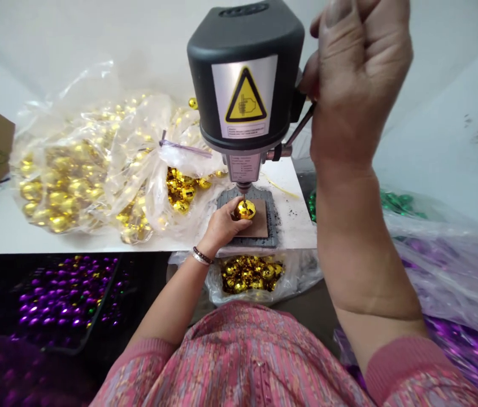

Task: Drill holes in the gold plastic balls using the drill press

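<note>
Now the left hand (222,226) pinches a gold ball (246,210) under the drill press (245,85) — light, slick, likely fragile, best gripped round its sides — right hand (357,73) clenched on the lever (300,127).

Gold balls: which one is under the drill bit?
The single gold ball pinched by the left hand on the drill base. The other gold balls sit in plastic bags.

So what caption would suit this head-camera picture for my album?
Left hand steadies a gold ball under a bench drill while the right hand grips its lever.
</note>
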The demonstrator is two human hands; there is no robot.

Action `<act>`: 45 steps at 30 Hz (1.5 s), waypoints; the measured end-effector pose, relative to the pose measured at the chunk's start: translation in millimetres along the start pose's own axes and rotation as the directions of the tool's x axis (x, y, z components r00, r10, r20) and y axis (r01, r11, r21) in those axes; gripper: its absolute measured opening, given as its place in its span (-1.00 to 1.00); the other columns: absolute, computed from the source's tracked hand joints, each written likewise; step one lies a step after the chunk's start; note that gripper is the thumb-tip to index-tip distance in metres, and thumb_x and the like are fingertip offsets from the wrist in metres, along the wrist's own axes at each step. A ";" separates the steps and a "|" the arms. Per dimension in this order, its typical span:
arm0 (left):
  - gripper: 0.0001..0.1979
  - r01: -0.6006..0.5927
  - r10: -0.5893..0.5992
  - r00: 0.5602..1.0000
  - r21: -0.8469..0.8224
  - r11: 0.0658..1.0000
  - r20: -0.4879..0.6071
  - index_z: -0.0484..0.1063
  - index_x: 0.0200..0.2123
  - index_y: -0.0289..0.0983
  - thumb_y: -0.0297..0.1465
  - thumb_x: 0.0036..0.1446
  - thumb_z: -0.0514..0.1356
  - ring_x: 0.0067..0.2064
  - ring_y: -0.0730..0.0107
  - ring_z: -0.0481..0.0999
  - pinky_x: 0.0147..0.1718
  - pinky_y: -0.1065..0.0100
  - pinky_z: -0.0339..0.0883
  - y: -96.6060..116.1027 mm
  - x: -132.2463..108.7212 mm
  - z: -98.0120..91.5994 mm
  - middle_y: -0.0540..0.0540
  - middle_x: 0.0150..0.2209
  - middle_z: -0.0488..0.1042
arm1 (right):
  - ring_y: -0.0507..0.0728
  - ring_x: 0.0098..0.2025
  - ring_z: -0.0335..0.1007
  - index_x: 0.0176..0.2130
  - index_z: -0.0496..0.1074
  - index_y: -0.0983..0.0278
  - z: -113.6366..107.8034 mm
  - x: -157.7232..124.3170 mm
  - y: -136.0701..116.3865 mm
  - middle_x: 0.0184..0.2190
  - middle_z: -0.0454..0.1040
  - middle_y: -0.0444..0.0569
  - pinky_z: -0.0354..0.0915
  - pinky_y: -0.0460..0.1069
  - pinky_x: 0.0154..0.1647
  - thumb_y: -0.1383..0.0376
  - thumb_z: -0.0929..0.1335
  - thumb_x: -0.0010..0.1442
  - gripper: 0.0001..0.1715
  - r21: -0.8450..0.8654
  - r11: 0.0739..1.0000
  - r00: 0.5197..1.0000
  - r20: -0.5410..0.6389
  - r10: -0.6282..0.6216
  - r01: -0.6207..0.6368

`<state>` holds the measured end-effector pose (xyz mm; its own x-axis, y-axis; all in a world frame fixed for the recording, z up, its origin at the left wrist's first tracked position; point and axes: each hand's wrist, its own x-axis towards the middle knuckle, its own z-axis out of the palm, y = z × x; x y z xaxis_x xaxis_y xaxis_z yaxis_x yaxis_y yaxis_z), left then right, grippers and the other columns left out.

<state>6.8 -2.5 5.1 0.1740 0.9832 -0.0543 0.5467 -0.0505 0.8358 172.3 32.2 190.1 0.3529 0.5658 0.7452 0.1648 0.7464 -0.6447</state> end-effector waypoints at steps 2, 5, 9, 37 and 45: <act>-0.30 0.005 -0.004 1.000 0.018 1.000 -0.014 0.46 0.24 -0.20 -0.44 -0.03 0.42 -0.07 0.18 0.59 0.02 0.25 0.45 -0.2 -1.0 0.5 -0.08 -0.03 0.62 | -0.23 -0.58 0.15 -0.34 0.25 0.28 -6.0 -13.2 -3.0 -0.53 0.15 -0.31 0.10 -0.24 -0.52 0.42 0.24 0.36 -0.81 0.069 0.993 0.995 0.012 -0.100 0.099; -0.30 0.010 -0.010 1.000 0.036 0.999 -0.016 0.46 0.23 -0.19 -0.43 -0.04 0.43 -0.07 0.17 0.59 0.04 0.24 0.44 -1.1 -1.6 0.5 -0.07 -0.01 0.62 | -0.25 -0.57 0.19 -0.31 0.32 0.27 -15.3 -34.7 -5.2 -0.49 0.22 -0.31 0.10 -0.23 -0.56 0.35 0.27 0.36 -0.85 0.144 0.979 0.986 0.053 -0.156 0.147; -0.30 -0.022 0.022 1.000 0.005 1.000 -0.011 0.44 0.25 -0.20 -0.42 -0.01 0.42 0.02 0.15 0.58 0.09 0.23 0.41 -6.5 -0.5 2.1 -0.09 0.09 0.59 | -0.25 -0.60 0.18 -0.28 0.38 0.24 -23.2 -62.5 -6.8 -0.54 0.22 -0.32 0.04 -0.23 -0.59 0.25 0.28 0.36 -0.83 0.092 0.987 0.990 0.033 -0.136 0.133; -0.30 -0.038 0.039 0.999 -0.035 0.999 0.013 0.40 0.27 -0.24 -0.40 0.02 0.41 0.02 0.15 0.59 0.05 0.27 0.40 -10.6 -2.3 3.2 -0.11 0.06 0.61 | -0.07 -0.66 0.07 -0.29 0.40 0.15 -23.7 -112.1 31.2 -0.70 0.08 -0.28 0.30 -0.06 -0.45 0.14 0.27 0.37 -0.77 0.042 0.942 0.925 -0.211 -0.316 0.332; -0.28 -0.040 0.041 0.999 -0.034 0.999 0.036 0.37 0.29 -0.25 -0.39 0.03 0.39 -0.01 0.18 0.58 0.05 0.27 0.40 -13.4 -1.9 4.4 -0.10 0.04 0.61 | -0.12 -0.62 0.13 -0.33 0.33 0.23 -26.8 -119.3 28.8 -0.70 0.11 -0.31 0.36 -0.10 -0.37 0.20 0.26 0.39 -0.75 0.109 0.949 0.949 -0.146 -0.278 0.294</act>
<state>2.7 -4.5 -8.4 0.2253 0.9735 -0.0394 0.5108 -0.0836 0.8556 159.6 -23.2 78.1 0.4241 0.2786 0.8617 0.1603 0.9134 -0.3743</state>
